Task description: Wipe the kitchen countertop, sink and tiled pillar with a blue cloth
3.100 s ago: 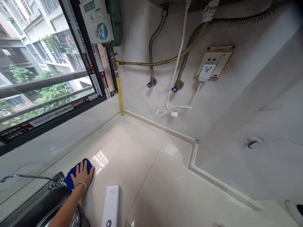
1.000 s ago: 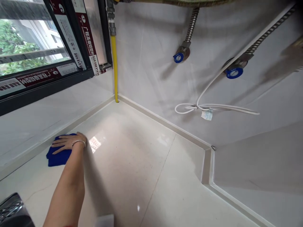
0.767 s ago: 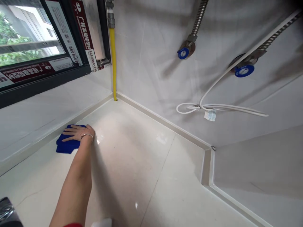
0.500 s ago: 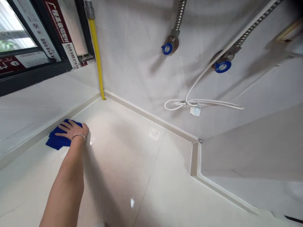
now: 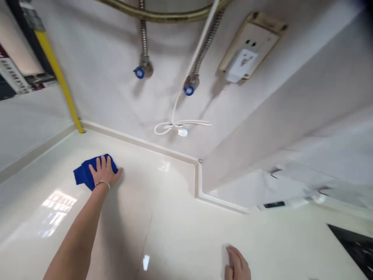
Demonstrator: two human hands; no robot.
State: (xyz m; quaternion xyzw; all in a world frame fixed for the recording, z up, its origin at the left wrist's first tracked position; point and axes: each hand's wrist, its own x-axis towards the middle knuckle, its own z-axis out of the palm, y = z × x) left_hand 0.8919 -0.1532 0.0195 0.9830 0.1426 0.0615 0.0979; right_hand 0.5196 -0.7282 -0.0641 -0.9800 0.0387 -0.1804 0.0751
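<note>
There's the left hand (image 5: 104, 171) pressing flat on a blue microfiber cloth (image 5: 86, 175), grip spread wide, nothing clamped, and the cloth is pinned to the glossy cream worktop (image 5: 163, 221) just out from the backsplash, near the yellow gas pipe (image 5: 55, 74). Down at the bottom edge, the right hand (image 5: 237, 264) rests on the worktop, fingers together, well apart from the cloth.

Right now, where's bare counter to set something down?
Widest bare patch: the counter between the left hand on the blue cloth and the right hand, up to the wall trim. Another strip runs from the cloth back to the yellow pipe. Tighter at right, by the black panel and a blurred white item.
</note>
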